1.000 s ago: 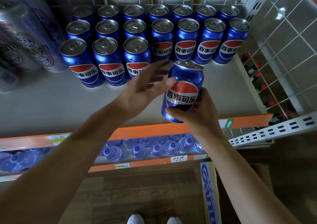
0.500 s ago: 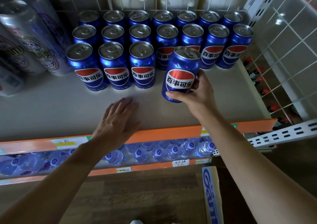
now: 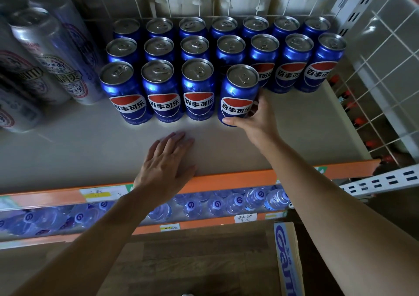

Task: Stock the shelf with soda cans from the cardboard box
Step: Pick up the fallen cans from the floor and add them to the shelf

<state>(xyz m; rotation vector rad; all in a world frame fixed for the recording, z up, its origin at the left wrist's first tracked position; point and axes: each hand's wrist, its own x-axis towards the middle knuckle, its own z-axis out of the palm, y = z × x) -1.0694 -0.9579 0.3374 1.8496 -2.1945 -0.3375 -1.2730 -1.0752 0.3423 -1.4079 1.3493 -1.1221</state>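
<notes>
1. Shelf (image 3: 68, 155): rows of blue cans (image 3: 197, 46) at back; tall silver cans (image 3: 52, 55) left.
2. Soda can (image 3: 238, 91): upright, beside front row; right hand (image 3: 256, 119) grips its right side.
3. Left hand (image 3: 167, 162): flat on shelf, nearby.

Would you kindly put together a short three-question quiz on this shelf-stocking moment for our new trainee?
1. True or false: the left hand grips a can.
2. The right hand holds the blue can in line with which row? A front; B middle; C back.
3. How many cans stand in the front row to the left of the held one?
Key: 1 false, it lies flat on the shelf; 2 A; 3 three.
</notes>
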